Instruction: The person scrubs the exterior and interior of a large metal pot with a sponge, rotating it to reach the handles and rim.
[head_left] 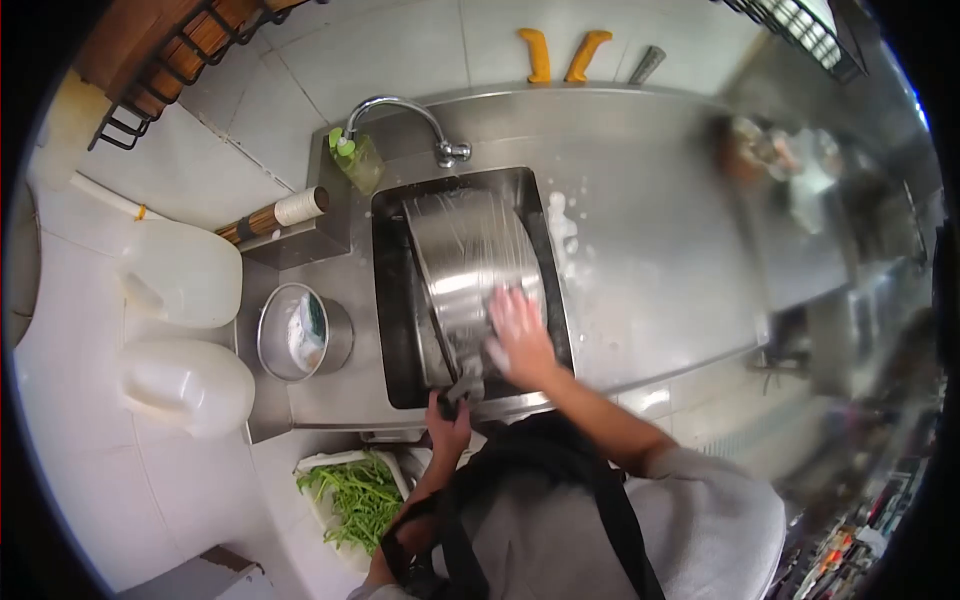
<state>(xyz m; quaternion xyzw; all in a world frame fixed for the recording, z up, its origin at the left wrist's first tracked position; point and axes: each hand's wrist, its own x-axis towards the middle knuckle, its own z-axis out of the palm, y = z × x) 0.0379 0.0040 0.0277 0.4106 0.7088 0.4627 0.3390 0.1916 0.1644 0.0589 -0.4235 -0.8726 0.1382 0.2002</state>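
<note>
A large metal pot [470, 245] lies on its side in the dark rectangular sink [393, 300], its curved wall facing up and streaked with wet suds. My right hand [519, 335] rests on that wall near its lower right part, fingers spread. At the sink's front edge my left hand [448, 425] is closed round the pot's handle [462, 392], which is dark where my fingers meet it. The chrome faucet [410, 103] arches behind the sink. White foam [562, 225] lies on the steel counter just right of the sink.
Left of the sink stand a metal container [340, 335], a green-topped soap bottle [362, 165] and a bundled brush [280, 215]. Two white jugs [195, 270] are farther left. Greens [360, 500] fill a crate below. Yellow-handled tools [537, 55] line the back wall.
</note>
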